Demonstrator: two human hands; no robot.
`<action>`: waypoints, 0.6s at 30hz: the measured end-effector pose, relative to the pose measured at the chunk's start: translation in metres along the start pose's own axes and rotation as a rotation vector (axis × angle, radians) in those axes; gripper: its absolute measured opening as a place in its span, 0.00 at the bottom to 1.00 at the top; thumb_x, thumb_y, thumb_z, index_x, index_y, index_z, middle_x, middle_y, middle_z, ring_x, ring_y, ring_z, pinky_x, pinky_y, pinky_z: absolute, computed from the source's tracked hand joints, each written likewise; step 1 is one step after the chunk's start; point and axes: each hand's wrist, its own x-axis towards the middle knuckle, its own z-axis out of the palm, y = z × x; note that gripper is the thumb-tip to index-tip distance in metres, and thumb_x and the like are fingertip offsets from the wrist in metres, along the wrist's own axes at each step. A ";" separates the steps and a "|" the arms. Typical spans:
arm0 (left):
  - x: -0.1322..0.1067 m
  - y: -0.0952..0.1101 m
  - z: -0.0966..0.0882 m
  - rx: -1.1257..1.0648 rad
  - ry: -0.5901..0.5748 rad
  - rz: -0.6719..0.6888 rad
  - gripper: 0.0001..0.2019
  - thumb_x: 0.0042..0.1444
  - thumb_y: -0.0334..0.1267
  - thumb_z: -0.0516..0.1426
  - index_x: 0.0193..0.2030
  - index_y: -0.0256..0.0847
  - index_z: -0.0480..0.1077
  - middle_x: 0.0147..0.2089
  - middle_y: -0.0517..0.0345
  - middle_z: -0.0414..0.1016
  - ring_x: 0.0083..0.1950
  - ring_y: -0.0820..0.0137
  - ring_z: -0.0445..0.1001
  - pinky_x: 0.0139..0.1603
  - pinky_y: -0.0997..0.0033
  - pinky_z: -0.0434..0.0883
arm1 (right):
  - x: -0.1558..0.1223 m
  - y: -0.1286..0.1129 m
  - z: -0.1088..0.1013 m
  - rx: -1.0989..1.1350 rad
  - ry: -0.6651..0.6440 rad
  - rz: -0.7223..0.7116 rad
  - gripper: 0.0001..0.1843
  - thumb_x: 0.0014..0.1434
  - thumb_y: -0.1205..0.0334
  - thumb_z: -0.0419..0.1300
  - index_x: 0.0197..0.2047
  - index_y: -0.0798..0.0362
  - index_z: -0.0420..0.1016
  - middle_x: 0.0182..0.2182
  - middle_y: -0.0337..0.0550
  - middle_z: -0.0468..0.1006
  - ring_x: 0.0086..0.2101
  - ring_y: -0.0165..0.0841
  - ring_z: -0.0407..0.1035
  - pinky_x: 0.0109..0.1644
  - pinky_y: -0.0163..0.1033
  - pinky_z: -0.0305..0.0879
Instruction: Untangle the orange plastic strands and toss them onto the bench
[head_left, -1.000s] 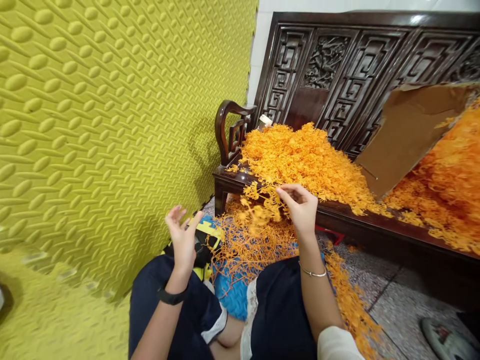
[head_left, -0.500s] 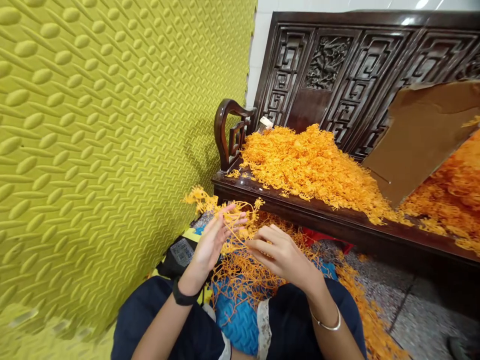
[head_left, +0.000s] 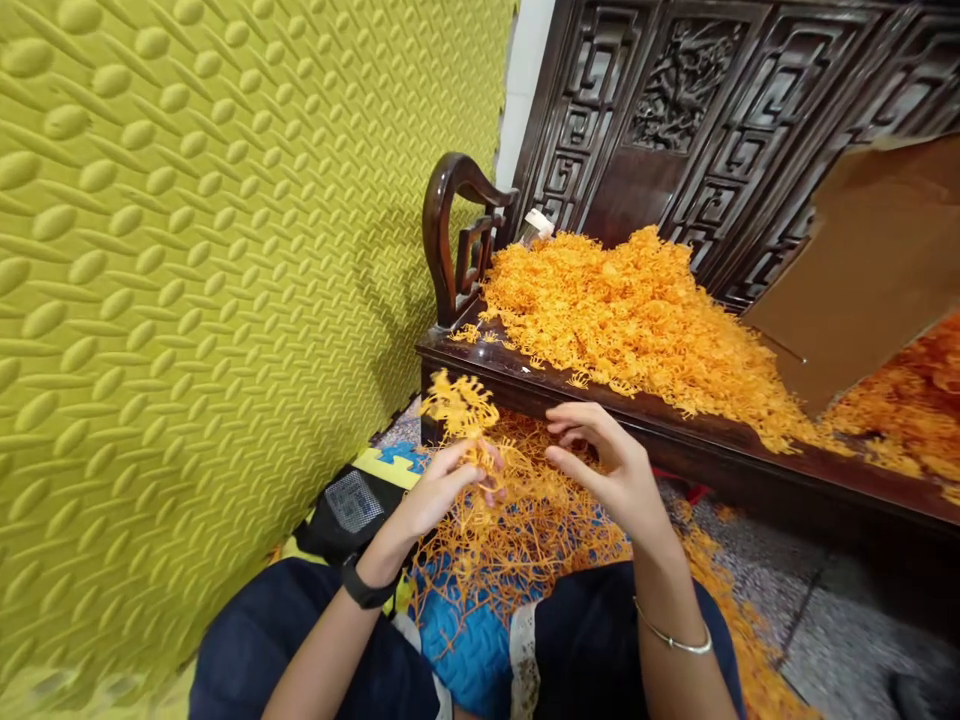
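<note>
My left hand (head_left: 450, 485), with a black band on its wrist, is closed round an orange plastic sprue (head_left: 461, 405). Small spidery pieces cluster at its top end, above my fingers. To the right, my right hand (head_left: 604, 465) is raised with thumb and fingers apart; nothing shows between them. Beneath both hands lies a tangle of thin orange plastic strands (head_left: 517, 530) on a blue foam mat (head_left: 465, 640). On the dark wooden bench ahead is a large heap of small orange plastic pieces (head_left: 615, 310).
Yellow textured foam (head_left: 225, 280) stands upright along my left. A cardboard sheet (head_left: 862, 270) leans on the carved bench (head_left: 495, 365), with deeper orange pieces (head_left: 915, 390) beyond it. A black bag-like thing (head_left: 352, 505) lies by my left knee. More orange bits (head_left: 720, 590) lie on the floor at right.
My right hand has come away from the strands, opened and moved up and right. My left hand has closed round the sprue, now held more upright. The view has shifted slightly.
</note>
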 end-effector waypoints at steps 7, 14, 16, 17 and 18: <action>-0.006 -0.012 0.008 0.544 -0.019 0.012 0.07 0.54 0.36 0.53 0.34 0.39 0.72 0.33 0.56 0.76 0.38 0.65 0.72 0.40 0.68 0.69 | -0.006 0.011 0.028 -0.047 -0.129 0.103 0.61 0.44 0.53 0.71 0.69 0.42 0.33 0.55 0.51 0.66 0.44 0.41 0.70 0.46 0.48 0.71; -0.008 -0.018 0.015 0.619 -0.057 -0.026 0.11 0.52 0.41 0.57 0.40 0.38 0.66 0.30 0.62 0.70 0.33 0.69 0.69 0.35 0.72 0.65 | -0.004 0.020 0.022 -0.253 -0.045 -0.015 0.33 0.54 0.62 0.63 0.62 0.46 0.58 0.53 0.44 0.70 0.46 0.37 0.69 0.53 0.44 0.67; -0.007 -0.022 0.016 0.601 -0.013 -0.004 0.09 0.51 0.40 0.58 0.36 0.39 0.65 0.30 0.62 0.69 0.34 0.69 0.69 0.37 0.71 0.65 | -0.003 0.024 0.019 -0.303 0.003 -0.084 0.23 0.56 0.65 0.61 0.55 0.48 0.65 0.48 0.43 0.72 0.47 0.36 0.69 0.53 0.42 0.66; -0.006 -0.024 0.016 0.593 0.012 0.013 0.08 0.50 0.38 0.58 0.35 0.39 0.65 0.31 0.62 0.70 0.35 0.69 0.69 0.39 0.70 0.65 | -0.003 0.026 0.019 -0.324 0.045 -0.110 0.21 0.56 0.65 0.60 0.53 0.49 0.66 0.46 0.43 0.74 0.45 0.35 0.70 0.52 0.41 0.67; -0.005 -0.027 0.017 0.583 0.038 0.026 0.07 0.49 0.36 0.58 0.35 0.39 0.65 0.32 0.61 0.70 0.38 0.68 0.70 0.42 0.69 0.65 | -0.003 0.027 0.018 -0.337 0.095 -0.131 0.20 0.57 0.65 0.60 0.53 0.50 0.67 0.43 0.43 0.74 0.42 0.34 0.70 0.50 0.40 0.68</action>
